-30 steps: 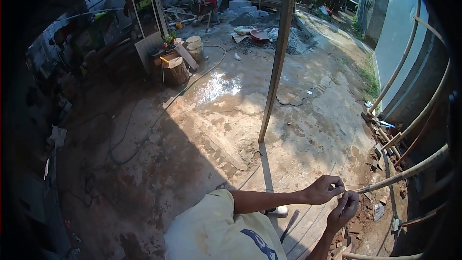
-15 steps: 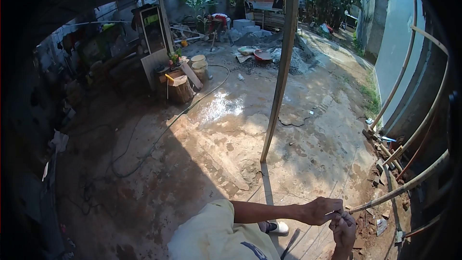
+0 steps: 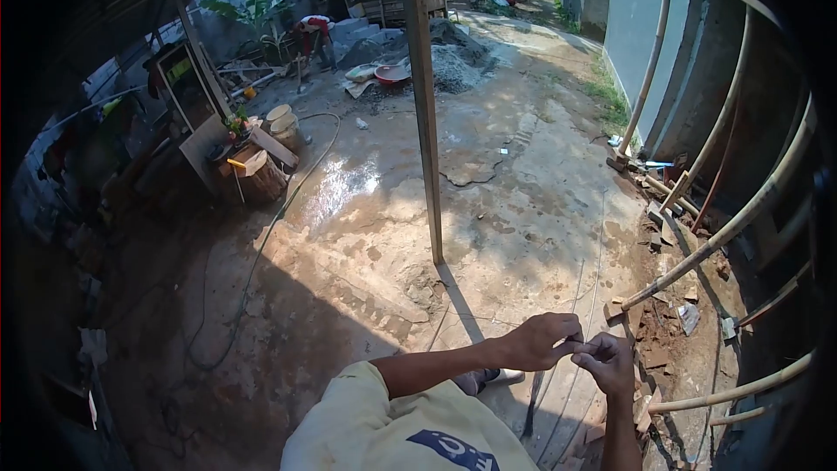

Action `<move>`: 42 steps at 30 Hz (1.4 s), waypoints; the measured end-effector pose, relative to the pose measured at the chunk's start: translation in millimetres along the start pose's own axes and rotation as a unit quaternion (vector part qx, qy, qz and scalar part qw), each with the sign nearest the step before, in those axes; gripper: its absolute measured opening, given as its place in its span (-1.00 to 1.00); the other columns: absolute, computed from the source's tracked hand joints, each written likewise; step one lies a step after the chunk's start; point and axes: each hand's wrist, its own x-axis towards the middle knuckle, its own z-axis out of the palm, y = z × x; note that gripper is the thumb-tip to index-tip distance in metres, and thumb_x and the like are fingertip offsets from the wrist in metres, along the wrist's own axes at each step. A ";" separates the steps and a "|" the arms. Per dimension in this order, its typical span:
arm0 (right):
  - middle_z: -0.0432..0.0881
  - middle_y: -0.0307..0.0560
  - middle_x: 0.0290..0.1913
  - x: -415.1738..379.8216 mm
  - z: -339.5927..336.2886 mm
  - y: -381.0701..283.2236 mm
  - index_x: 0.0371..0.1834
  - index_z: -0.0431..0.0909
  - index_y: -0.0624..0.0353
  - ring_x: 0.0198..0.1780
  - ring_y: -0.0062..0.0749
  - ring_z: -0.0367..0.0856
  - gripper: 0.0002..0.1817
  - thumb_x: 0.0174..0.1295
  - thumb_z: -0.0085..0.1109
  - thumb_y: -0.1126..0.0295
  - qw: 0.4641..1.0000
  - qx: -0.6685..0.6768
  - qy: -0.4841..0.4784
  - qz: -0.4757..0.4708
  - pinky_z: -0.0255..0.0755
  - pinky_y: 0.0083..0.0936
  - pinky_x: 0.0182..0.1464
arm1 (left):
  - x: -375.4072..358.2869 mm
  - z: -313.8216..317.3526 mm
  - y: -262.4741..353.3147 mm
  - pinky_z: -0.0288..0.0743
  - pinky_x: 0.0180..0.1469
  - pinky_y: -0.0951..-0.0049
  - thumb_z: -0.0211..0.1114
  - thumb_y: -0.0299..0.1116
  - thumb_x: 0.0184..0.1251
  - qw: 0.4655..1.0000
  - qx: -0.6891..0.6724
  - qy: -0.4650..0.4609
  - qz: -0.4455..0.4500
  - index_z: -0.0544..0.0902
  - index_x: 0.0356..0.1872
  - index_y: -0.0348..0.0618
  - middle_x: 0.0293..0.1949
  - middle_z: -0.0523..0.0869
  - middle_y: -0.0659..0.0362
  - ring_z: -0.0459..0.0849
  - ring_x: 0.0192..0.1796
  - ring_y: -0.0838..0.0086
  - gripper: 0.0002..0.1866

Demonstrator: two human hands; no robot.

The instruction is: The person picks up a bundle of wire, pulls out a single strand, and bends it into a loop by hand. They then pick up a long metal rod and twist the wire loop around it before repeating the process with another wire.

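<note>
My left hand (image 3: pixel 539 342) and my right hand (image 3: pixel 612 365) meet in front of me at the lower right, fingertips pinched together. Whatever lies between the fingers is too small to make out. Below them, several long thin rods or wires (image 3: pixel 567 391) run along the concrete. A dark narrow thing with a flared end (image 3: pixel 529 414) lies close to my shoe (image 3: pixel 506 377).
A wooden post (image 3: pixel 425 131) stands ahead. Bamboo poles (image 3: pixel 715 244) lean along the right, above rubble. A hose (image 3: pixel 248 283) curves over the ground at left, near a tree stump (image 3: pixel 261 181) and buckets (image 3: pixel 282 122). Farther back, a person (image 3: pixel 314 35) bends near gravel (image 3: pixel 455 70).
My view has swung right and down, so the surroundings sit farther left. Both hands have risen slightly in view and still meet at the fingertips.
</note>
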 end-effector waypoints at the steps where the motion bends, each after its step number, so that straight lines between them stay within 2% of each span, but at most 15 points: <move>1: 0.72 -0.12 -0.45 -2.5 -0.2 -7.3 -0.45 0.63 0.34 -0.50 -0.68 0.55 -0.84 0.06 0.49 0.56 0.993 -0.114 0.012 -0.021 0.41 -0.66 -0.43 | 0.2 0.8 0.8 0.50 -0.19 0.21 0.31 -0.45 0.32 1.000 0.019 0.005 0.005 0.58 -0.26 -0.27 -0.32 0.62 0.02 0.67 -0.24 0.13 -0.89; 2: 0.72 -0.12 -0.45 -3.6 3.5 -16.4 -0.45 0.63 0.34 -0.50 -0.68 0.55 -0.84 0.06 0.49 0.56 0.993 -0.113 0.015 -0.018 0.41 -0.66 -0.43 | 0.6 3.2 0.3 0.50 -0.19 0.21 0.31 -0.45 0.32 1.000 0.015 0.002 0.005 0.58 -0.26 -0.27 -0.32 0.62 0.02 0.67 -0.24 0.13 -0.89; 4: 0.70 -0.12 -0.49 -6.5 11.6 -29.4 -0.42 0.65 0.36 -0.58 -0.63 0.51 -0.87 0.06 0.46 0.58 0.937 -0.307 0.058 -0.154 0.35 -0.61 -0.49 | 1.9 8.3 -1.4 0.51 -0.17 0.20 0.29 -0.43 0.35 0.999 0.035 0.030 -0.009 0.58 -0.26 -0.26 -0.31 0.63 0.02 0.67 -0.23 0.13 -0.88; 6: 0.68 -0.08 -0.50 -5.8 12.6 -19.5 -0.36 0.69 0.35 -0.60 -0.50 0.52 -0.88 0.06 0.45 0.58 0.925 -0.329 0.077 -0.171 0.35 -0.54 -0.50 | 2.9 12.6 -1.0 0.53 -0.19 0.21 0.28 -0.40 0.37 0.998 0.044 0.034 -0.022 0.58 -0.24 -0.26 -0.30 0.63 0.02 0.68 -0.23 0.13 -0.87; 8: 0.67 -0.03 -0.51 -1.7 15.9 -13.8 -0.36 0.69 0.32 -0.54 -0.36 0.58 -0.90 0.06 0.42 0.60 0.881 -0.354 0.137 -0.283 0.41 -0.47 -0.45 | 5.9 15.8 -2.3 0.55 -0.22 0.22 0.27 -0.38 0.37 0.995 0.075 0.066 -0.027 0.57 -0.21 -0.26 -0.29 0.64 0.03 0.69 -0.25 0.13 -0.85; 9: 0.68 0.00 -0.47 -2.4 17.1 -15.5 -0.36 0.70 0.30 -0.45 -0.24 0.64 -0.91 0.06 0.40 0.62 0.893 -0.349 0.137 -0.248 0.45 -0.40 -0.40 | 6.5 17.9 -4.6 0.55 -0.22 0.22 0.27 -0.38 0.37 0.995 0.074 0.065 -0.026 0.57 -0.21 -0.26 -0.29 0.64 0.03 0.69 -0.25 0.13 -0.85; 13: 0.68 0.00 -0.44 -1.7 16.3 -17.1 -0.36 0.68 0.30 -0.40 -0.20 0.66 -0.90 0.06 0.39 0.64 0.904 -0.355 0.127 -0.202 0.47 -0.38 -0.38 | 6.7 24.4 -14.1 0.56 -0.26 0.21 0.27 -0.38 0.37 0.989 0.122 0.074 -0.038 0.58 -0.19 -0.26 -0.29 0.64 0.04 0.70 -0.28 0.11 -0.84; 18: 0.66 -0.02 -0.45 8.1 13.2 10.2 -0.39 0.63 0.27 -0.47 -0.18 0.59 -0.88 0.05 0.42 0.60 0.838 -0.397 0.160 -0.337 0.40 -0.35 -0.44 | 8.3 36.1 -26.6 0.56 -0.26 0.20 0.25 -0.39 0.36 0.985 0.123 0.109 -0.054 0.60 -0.24 -0.26 -0.31 0.65 0.02 0.71 -0.28 0.10 -0.86; 22: 0.62 -0.05 -0.50 8.2 15.6 29.9 -0.39 0.62 0.27 -0.53 -0.28 0.55 -0.87 0.06 0.43 0.59 0.818 -0.440 0.164 -0.331 0.36 -0.40 -0.47 | 10.7 39.6 -26.2 0.55 -0.27 0.19 0.23 -0.40 0.37 0.983 0.072 0.130 -0.110 0.60 -0.27 -0.28 -0.32 0.65 -0.01 0.70 -0.28 0.09 -0.86; 25: 0.58 -0.23 -0.55 9.5 24.7 30.9 -0.31 0.64 0.33 -0.55 -0.68 0.45 -0.91 0.18 0.38 0.57 0.926 -0.259 0.231 -0.148 0.28 -0.56 -0.48 | 12.3 36.8 -31.9 0.55 -0.29 0.20 0.23 -0.40 0.37 0.984 0.082 0.146 -0.068 0.59 -0.25 -0.29 -0.32 0.64 0.00 0.69 -0.31 0.09 -0.86; 26: 0.58 -0.23 -0.55 11.5 24.3 32.6 -0.31 0.64 0.33 -0.55 -0.68 0.45 -0.91 0.18 0.38 0.57 0.926 -0.259 0.229 -0.148 0.28 -0.56 -0.48 | 12.7 35.0 -35.0 0.55 -0.32 0.20 0.23 -0.41 0.37 0.984 0.099 0.146 -0.032 0.58 -0.23 -0.28 -0.32 0.63 0.01 0.69 -0.33 0.10 -0.87; 28: 0.60 -0.28 -0.53 18.4 23.7 34.4 -0.26 0.67 0.35 -0.52 -0.70 0.42 -0.88 0.19 0.38 0.54 0.983 0.015 0.174 -0.058 0.27 -0.59 -0.46 | 12.5 29.6 -37.7 0.54 -0.35 0.23 0.25 -0.41 0.35 0.984 0.119 0.136 -0.009 0.57 -0.22 -0.27 -0.33 0.61 0.03 0.68 -0.36 0.13 -0.87; 30: 0.63 -0.20 -0.45 16.7 11.8 31.3 -0.17 0.67 0.38 -0.49 -0.65 0.43 -0.84 0.27 0.31 0.50 0.993 0.038 0.112 -0.013 0.29 -0.63 -0.42 | 12.0 24.7 -38.3 0.53 -0.39 0.25 0.27 -0.40 0.34 0.982 0.138 0.127 0.011 0.56 -0.21 -0.25 -0.34 0.58 0.06 0.67 -0.39 0.16 -0.86; 32: 0.64 -0.12 -0.38 20.0 2.6 40.6 -0.09 0.64 0.40 -0.46 -0.59 0.46 -0.81 0.35 0.20 0.48 0.957 0.285 -0.014 0.048 0.32 -0.64 -0.38 | 11.0 19.7 -36.6 0.51 -0.45 0.28 0.30 -0.40 0.30 0.978 0.165 0.097 0.083 0.55 -0.23 -0.21 -0.36 0.53 0.10 0.64 -0.44 0.22 -0.86; 42: 0.64 -0.13 -0.29 17.6 10.3 50.5 -0.02 0.56 0.38 -0.46 -0.57 0.50 -0.79 0.33 0.19 0.53 0.939 0.341 0.007 0.042 0.33 -0.67 -0.42 | 13.1 13.4 -31.2 0.50 -0.46 0.28 0.33 -0.39 0.27 0.971 0.164 0.111 0.137 0.55 -0.26 -0.21 -0.37 0.52 0.11 0.63 -0.45 0.21 -0.84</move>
